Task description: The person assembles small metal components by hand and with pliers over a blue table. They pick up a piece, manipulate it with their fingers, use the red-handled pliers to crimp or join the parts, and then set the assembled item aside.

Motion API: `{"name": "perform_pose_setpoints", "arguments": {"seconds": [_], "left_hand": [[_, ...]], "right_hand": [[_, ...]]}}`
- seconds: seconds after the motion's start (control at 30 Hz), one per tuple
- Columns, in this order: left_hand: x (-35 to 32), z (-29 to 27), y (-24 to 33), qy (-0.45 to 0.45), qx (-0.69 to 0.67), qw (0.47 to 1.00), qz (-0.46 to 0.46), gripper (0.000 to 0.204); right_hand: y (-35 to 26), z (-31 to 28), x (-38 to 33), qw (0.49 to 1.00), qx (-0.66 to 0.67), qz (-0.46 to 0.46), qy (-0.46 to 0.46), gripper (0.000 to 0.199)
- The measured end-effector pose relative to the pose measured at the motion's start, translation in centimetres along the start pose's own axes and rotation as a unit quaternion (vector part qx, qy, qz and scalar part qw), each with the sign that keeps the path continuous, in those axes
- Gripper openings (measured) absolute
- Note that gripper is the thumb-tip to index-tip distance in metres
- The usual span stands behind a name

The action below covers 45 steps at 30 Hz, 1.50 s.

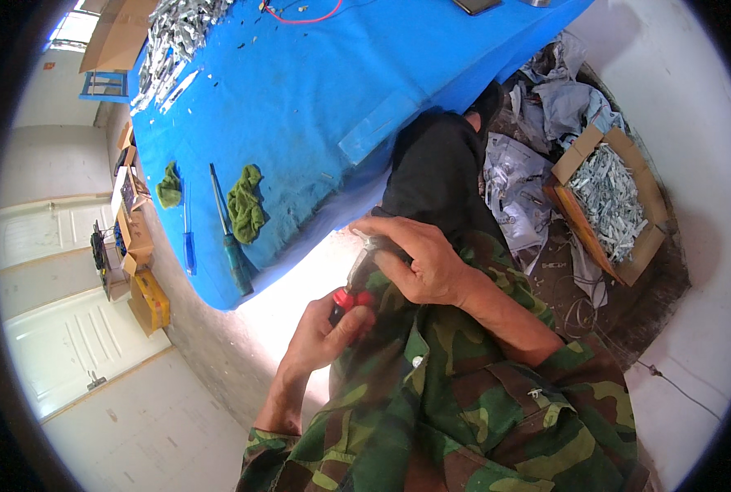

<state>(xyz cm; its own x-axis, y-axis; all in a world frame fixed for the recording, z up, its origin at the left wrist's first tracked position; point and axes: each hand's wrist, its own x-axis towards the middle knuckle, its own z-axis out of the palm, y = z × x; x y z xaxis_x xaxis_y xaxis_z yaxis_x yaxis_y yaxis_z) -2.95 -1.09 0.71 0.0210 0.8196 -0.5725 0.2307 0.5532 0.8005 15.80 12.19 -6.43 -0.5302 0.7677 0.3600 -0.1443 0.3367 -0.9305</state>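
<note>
My left hand [320, 334] is closed around the red handles of a pair of pliers [353, 298], held above my lap. The pliers' metal head points up toward my right hand [427, 261]. Thumb and fingers of that hand close on a small silvery metal piece [373, 243] at the jaws. How the jaws meet the piece is too small to tell. On the blue-covered table [316, 90] lie a green-handled screwdriver [232, 250], a thinner blue-handled screwdriver [189, 242] and two green rags [245, 203].
A heap of silvery metal parts [177, 45] covers the table's far left. To the right, a cardboard box [648, 254] full of similar parts stands beside plastic bags [517, 184]. Boxes [148, 299] line the left side. A thin cable [677, 381] hangs at right.
</note>
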Motion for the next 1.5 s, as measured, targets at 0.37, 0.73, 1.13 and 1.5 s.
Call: {"name": "perform_pose_setpoints", "arguments": {"seconds": [0.37,0.73,1.13,1.5], "left_hand": [[-0.1,-0.4,-0.8,0.014,0.02,1.0,0.004,0.032],[-0.7,0.2,-0.8,0.027,-0.09,0.996,0.004,0.037],[-1.5,-2.0,-3.2,0.21,0.127,0.969,0.011,0.035],[-4.9,-8.1,-1.6,0.442,0.477,0.754,0.092,0.044]], "right_hand": [[0.2,-1.4,0.2,0.925,0.272,0.255,-0.075,0.031],[0.9,-0.2,-0.1,0.989,0.046,0.134,0.042,0.027],[1.0,-0.2,0.1,0.92,0.241,0.31,-0.009,0.031],[1.0,1.2,0.5,0.878,0.313,0.36,-0.04,0.034]]}}
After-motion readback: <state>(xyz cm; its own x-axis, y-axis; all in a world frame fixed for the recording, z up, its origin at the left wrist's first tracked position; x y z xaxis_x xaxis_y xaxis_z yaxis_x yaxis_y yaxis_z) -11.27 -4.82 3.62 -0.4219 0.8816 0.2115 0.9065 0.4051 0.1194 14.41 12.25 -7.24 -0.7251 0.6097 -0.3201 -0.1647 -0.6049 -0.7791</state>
